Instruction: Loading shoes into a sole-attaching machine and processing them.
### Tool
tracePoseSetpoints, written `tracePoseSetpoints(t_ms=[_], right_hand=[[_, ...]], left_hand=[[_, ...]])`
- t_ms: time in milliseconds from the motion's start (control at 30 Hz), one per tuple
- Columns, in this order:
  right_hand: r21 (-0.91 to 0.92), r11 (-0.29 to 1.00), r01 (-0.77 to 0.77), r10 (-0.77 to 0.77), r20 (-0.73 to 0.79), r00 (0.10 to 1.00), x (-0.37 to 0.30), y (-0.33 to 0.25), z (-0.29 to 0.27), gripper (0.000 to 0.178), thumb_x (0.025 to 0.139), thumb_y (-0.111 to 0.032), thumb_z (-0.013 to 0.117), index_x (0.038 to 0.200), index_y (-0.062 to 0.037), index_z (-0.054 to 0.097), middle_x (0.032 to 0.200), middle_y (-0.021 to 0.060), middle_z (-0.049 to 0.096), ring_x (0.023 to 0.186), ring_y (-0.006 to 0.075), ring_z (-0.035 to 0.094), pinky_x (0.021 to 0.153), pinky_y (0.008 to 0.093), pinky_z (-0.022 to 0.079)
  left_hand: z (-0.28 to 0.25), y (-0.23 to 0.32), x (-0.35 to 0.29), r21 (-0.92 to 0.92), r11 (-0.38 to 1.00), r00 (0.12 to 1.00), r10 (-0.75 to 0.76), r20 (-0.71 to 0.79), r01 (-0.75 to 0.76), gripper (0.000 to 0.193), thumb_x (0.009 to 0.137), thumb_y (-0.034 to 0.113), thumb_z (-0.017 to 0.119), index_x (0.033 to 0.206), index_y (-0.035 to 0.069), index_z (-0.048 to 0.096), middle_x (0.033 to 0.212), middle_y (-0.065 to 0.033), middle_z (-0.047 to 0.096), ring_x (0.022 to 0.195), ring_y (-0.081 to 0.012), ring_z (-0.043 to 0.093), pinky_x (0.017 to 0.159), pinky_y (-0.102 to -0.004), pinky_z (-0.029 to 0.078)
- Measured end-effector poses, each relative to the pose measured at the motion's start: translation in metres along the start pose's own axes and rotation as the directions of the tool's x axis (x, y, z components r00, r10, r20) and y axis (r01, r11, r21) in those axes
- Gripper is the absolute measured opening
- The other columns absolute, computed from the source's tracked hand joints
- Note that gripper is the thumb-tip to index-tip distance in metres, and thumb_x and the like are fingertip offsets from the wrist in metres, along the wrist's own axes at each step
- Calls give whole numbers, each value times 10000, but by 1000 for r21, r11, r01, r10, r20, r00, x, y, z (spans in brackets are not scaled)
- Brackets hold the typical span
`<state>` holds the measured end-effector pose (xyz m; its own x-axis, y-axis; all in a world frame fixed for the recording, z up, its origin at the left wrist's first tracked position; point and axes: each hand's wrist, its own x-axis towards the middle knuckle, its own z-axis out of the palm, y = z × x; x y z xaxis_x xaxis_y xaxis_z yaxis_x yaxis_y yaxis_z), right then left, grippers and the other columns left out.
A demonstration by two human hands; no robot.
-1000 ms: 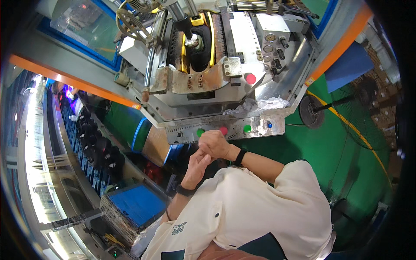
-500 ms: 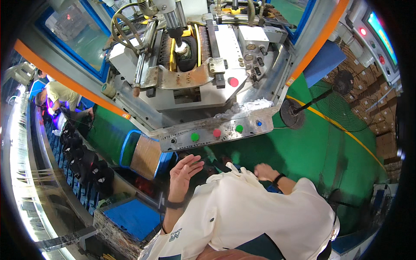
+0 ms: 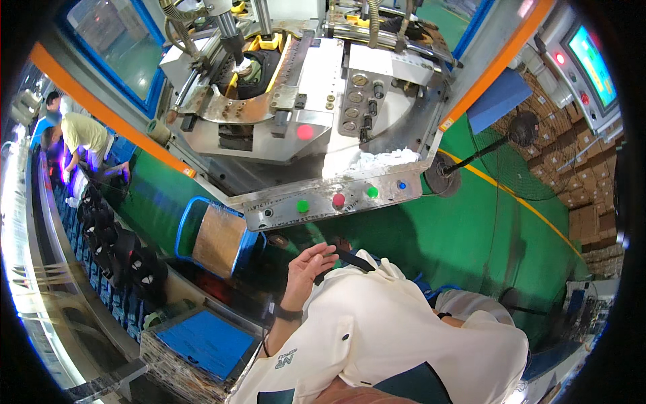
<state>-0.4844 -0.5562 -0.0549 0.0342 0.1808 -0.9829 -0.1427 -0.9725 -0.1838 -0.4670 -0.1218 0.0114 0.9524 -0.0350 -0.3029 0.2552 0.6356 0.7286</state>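
Observation:
My left hand (image 3: 311, 268) is raised in front of my shirt, below the machine's button panel (image 3: 323, 209). Its fingers are stretched out with nothing in them. A black band circles that wrist. My right hand is hidden behind my cream shirt (image 3: 397, 310); only a piece of the forearm and a dark wristband (image 3: 443, 315) show. Beyond the panel, a black shoe upper (image 3: 253, 79) sits in the machine's station under a metal press rod (image 3: 232, 47), between yellow pads. Neither hand touches the machine.
A blue-framed cart (image 3: 219, 242) with a wooden top stands left of the panel. A conveyor (image 3: 50, 269) carrying black shoes (image 3: 121, 249) curves along the left, where people work. To the right are a fan (image 3: 518, 131), a touch screen (image 3: 592, 64) and stacked cartons (image 3: 585, 202).
The machine's station with the shoe upper and the gauges has shifted left, while the button panel stayed put. My left hand moved slightly right; my right hand went out of sight behind the shirt.

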Motion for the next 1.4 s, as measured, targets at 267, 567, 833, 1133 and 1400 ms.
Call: tracePoseSetpoints(t_ms=[267, 567, 833, 1133, 1400], right_hand=[[-11, 1000, -26, 26, -27, 999, -1, 10, -6, 163, 712, -138, 737, 869, -95, 747, 740, 163, 707, 686, 362, 695, 632, 431, 542], [52, 997, 57, -47, -177, 983, 9, 37, -27, 140, 720, -150, 739, 849, -97, 744, 729, 164, 704, 677, 365, 692, 624, 438, 540], [-32, 983, 180, -153, -683, 714, 24, 50, -46, 122, 726, -161, 740, 831, -99, 742, 719, 164, 700, 669, 367, 689, 617, 443, 537], [-132, 917, 377, -305, -841, 447, 45, 5, -112, 182, 768, -231, 710, 885, -101, 758, 760, 183, 697, 692, 363, 692, 632, 421, 535], [-2, 910, 415, -228, -837, 497, 46, -13, -94, 185, 793, -242, 734, 743, -67, 701, 717, 162, 686, 704, 356, 683, 647, 450, 523]], left_hand=[[-9, -4, 4, 13, 1000, 998, 1, -69, 0, 387, 1032, 164, 569, 1349, -56, 541, 1301, -234, 629, 1149, -321, 663, 974, -399, 559], [39, 33, 56, 53, 996, 996, 78, -39, -76, 409, 1034, 207, 565, 1347, -55, 540, 1295, -233, 631, 1158, -330, 659, 996, -427, 543], [105, 79, 187, 296, 927, 973, 229, 36, -230, 383, 1034, 216, 578, 1300, -59, 567, 1244, -199, 659, 1119, -312, 674, 995, -409, 535], [109, 109, 337, 451, 854, 941, 330, -82, -260, 349, 984, 225, 674, 1189, -55, 637, 1125, -109, 704, 968, -182, 695, 857, -282, 570], [60, 145, 444, 905, 418, 738, 634, -231, -76, 726, 751, 445, 848, 1213, -78, 647, 1092, -211, 716, 993, -276, 694, 893, -365, 536]])
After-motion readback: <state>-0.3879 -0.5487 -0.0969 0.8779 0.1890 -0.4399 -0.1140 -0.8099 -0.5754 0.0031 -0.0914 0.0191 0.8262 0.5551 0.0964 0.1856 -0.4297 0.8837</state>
